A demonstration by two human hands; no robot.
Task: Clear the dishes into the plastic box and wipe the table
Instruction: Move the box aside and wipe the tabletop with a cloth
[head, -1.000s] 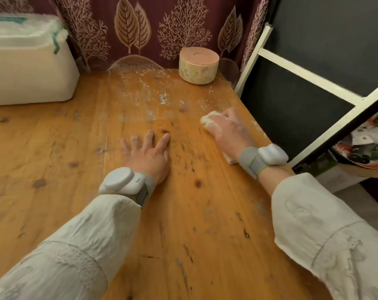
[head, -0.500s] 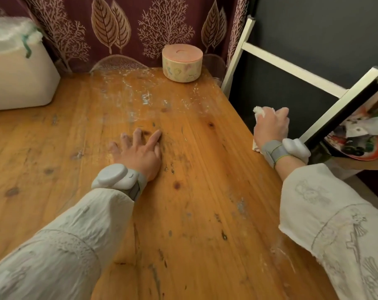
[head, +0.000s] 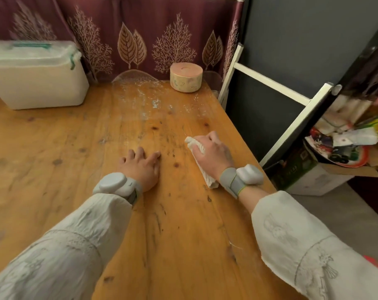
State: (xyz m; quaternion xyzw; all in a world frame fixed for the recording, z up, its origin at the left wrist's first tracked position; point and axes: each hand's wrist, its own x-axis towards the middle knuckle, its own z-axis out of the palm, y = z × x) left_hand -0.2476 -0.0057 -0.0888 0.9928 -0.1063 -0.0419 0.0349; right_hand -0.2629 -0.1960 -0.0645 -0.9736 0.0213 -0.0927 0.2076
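The left hand (head: 141, 164) lay flat on the wooden table (head: 54, 148), its fingers straight, slightly spread and holding nothing. The right hand (head: 212, 152) was beside it, nearer the table's right edge, its fingers curled round a bunched white cloth (head: 202, 167) that it pressed against the wood; one end of the cloth poked out ahead of the knuckles and the other trailed back toward the wrist. Both wrists wore a grey band with a white pod, and no writing showed on either. The lidded white plastic box (head: 36, 81) stood at the far left of the table against a maroon curtain (head: 140, 35) printed with leaves. A round pink-topped container (head: 186, 77) stood at the far right corner, its pale pattern too small to read. White smears marked the wood in front of it. Print on the packaging in the cardboard box (head: 318, 176) on the floor was illegible.
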